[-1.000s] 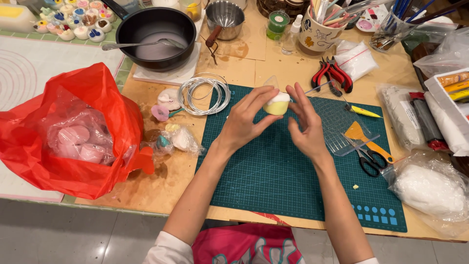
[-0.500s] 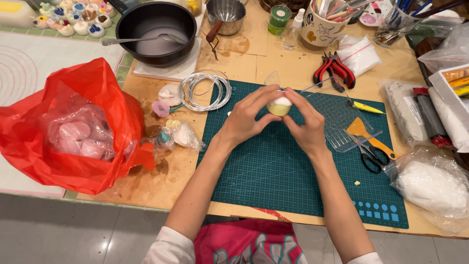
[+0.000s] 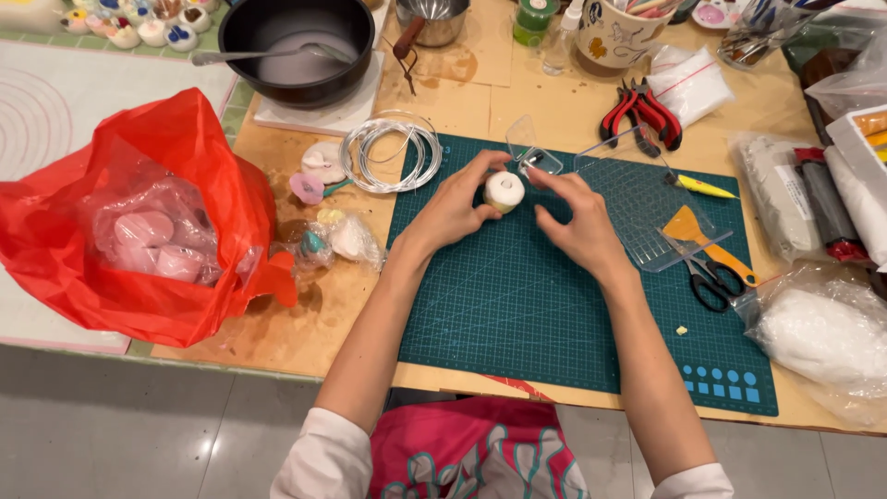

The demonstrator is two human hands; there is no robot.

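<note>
On the green cutting mat (image 3: 554,314), near its far edge, the left hand (image 3: 453,208) holds a small round white-topped piece (image 3: 504,190), its fingers curled around the piece's left side and clamped on it. Just right of it hangs the right hand (image 3: 577,222), fingers bent and a little apart, the forefinger stretched toward the piece; whether that fingertip touches it I cannot tell. Beyond the piece a small clear plastic box (image 3: 531,148) lies on the mat's far edge.

Off the mat's far left corner sits a coil of silvery wire (image 3: 388,152), with pale clay shapes (image 3: 319,166) just left of it. A red plastic bag (image 3: 139,222) with pink lumps inside fills the tabletop's left side. At the far edge stand a black pot (image 3: 296,42) with a spoon in it and a patterned cup (image 3: 614,32) of tools. Red pliers (image 3: 642,111) lie beyond the mat's far right corner. On the mat's right side rest a clear ridged sheet (image 3: 637,199), an orange scraper (image 3: 707,240) and black scissors (image 3: 710,282). Near the tabletop's right edge lies a clear bag of white stuff (image 3: 818,337).
</note>
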